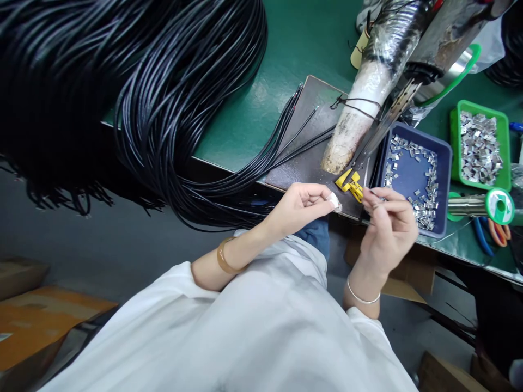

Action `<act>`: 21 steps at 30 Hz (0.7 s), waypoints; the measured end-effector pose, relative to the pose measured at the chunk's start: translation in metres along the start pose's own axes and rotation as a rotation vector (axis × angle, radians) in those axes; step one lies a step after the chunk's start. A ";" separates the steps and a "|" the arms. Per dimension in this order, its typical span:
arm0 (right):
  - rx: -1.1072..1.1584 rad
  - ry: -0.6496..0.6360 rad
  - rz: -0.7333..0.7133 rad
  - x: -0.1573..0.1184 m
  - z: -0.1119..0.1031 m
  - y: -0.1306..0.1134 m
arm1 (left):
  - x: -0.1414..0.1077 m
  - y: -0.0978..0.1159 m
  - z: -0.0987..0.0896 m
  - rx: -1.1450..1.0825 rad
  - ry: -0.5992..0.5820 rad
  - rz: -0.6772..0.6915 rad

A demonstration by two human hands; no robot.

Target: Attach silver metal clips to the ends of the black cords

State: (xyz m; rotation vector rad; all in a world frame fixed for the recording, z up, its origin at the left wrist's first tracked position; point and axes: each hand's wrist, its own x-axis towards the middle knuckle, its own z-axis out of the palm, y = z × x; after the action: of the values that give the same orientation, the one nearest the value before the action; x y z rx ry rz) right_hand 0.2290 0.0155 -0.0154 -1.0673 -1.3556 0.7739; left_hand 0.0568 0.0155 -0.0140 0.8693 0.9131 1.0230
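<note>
Near the table's front edge, my left hand (305,204) is closed in a pinch on a small white piece (334,200). Whether that piece is paper, tape or a finger cover, I cannot make out. My right hand (387,223) is closed too, thumb against fingers, slightly blurred; what sits in its fingertips is too small to name. Between and beyond my hands, a yellow clip-like fixture (350,184) rests on the dark board (308,133). A blue tray (444,179) with small metal shells is just behind my right hand.
Large bundles of black cables (192,98) cover the left, their ends lying over the board. A wrapped duct (357,114) slants down over the board. To the right are a green tray (506,147) of metal parts, a solder spool (499,206) and orange-and-blue handles (496,233).
</note>
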 end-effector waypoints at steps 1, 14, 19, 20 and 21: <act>-0.030 0.054 -0.032 0.001 -0.001 -0.001 | 0.001 -0.001 0.000 0.000 0.028 0.019; -0.432 -0.033 -0.456 -0.009 0.014 -0.008 | 0.003 0.006 0.002 0.036 0.033 0.097; -0.376 -0.032 -0.510 -0.009 0.013 -0.004 | 0.002 0.004 -0.001 0.069 0.073 0.115; -0.386 -0.038 -0.497 -0.010 0.012 -0.003 | 0.002 0.003 -0.001 0.063 0.079 0.116; -0.384 -0.039 -0.456 -0.009 0.012 -0.003 | 0.002 0.003 -0.001 0.058 0.088 0.114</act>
State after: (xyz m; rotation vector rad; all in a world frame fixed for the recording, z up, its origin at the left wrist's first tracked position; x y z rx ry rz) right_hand 0.2155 0.0077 -0.0178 -0.9794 -1.7432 0.2009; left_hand 0.0557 0.0183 -0.0118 0.9392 0.9800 1.1446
